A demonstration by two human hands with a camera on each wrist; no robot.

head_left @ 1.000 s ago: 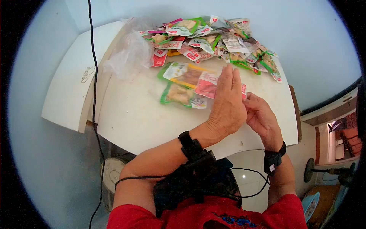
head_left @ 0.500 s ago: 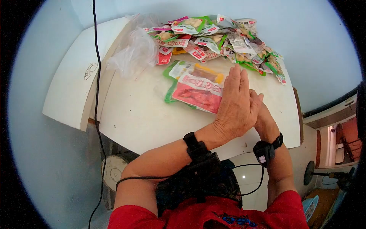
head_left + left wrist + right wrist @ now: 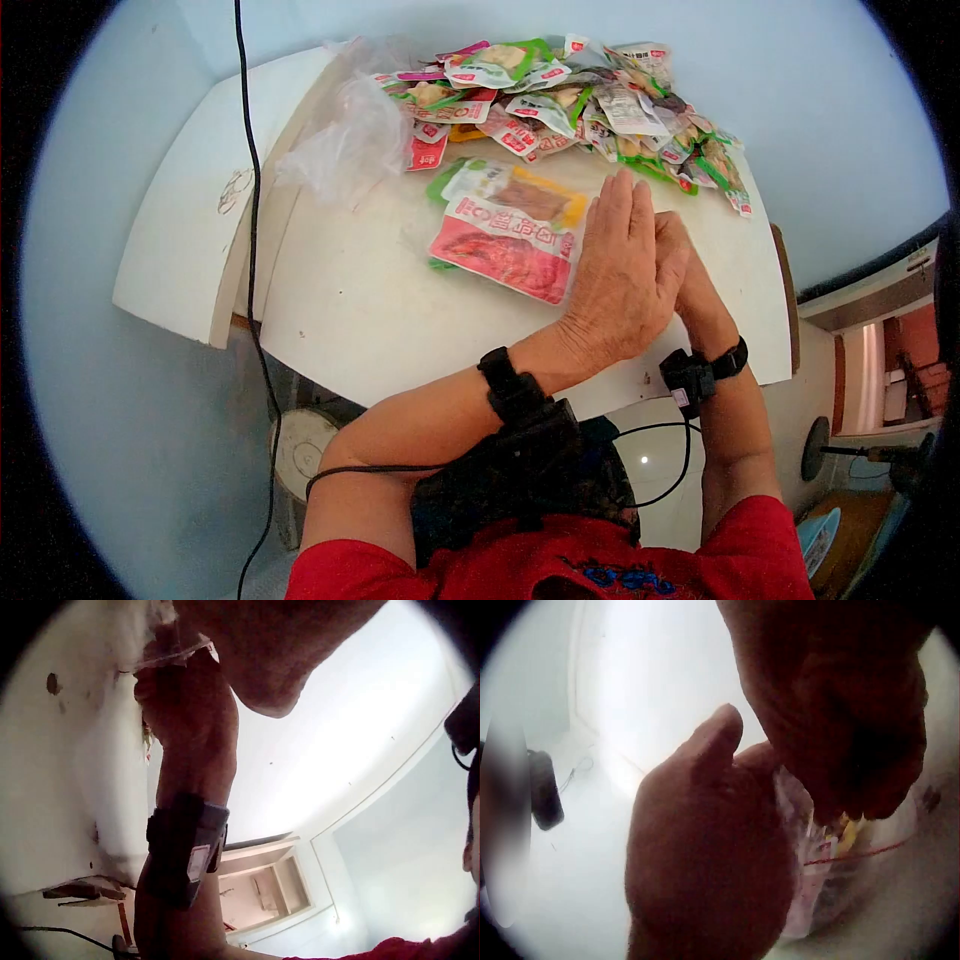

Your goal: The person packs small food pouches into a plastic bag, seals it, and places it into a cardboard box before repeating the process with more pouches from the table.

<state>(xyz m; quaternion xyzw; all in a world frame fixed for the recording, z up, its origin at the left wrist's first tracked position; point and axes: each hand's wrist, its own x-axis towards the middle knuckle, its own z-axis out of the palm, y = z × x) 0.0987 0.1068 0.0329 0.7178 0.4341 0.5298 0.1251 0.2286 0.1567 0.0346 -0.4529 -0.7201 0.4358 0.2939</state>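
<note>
A clear plastic bag [image 3: 855,889] with a red line along its edge lies on the table around several flat food packets. Uppermost is a red-and-white packet [image 3: 500,262], overlapping a yellow-and-white packet [image 3: 535,198]; green edges show beneath. My left hand [image 3: 612,285], fingers straight and together, lies on edge along the packets' right side, thumb out. Behind it is my right hand [image 3: 685,250], partly hidden in the head view. The right wrist view shows its fingers curled at the bag's edge, and the left wrist view shows clear film at that hand [image 3: 191,712].
A heap of similar packets [image 3: 540,105] spreads along the table's back edge. Crumpled clear plastic [image 3: 350,140] sits at the back left, beside a white panel [image 3: 200,200]. A black cable [image 3: 250,250] hangs down at the left.
The red-and-white packet has slid left and toward me, out from under my left hand, covering more of the packets below. My right hand has moved in behind the left.
</note>
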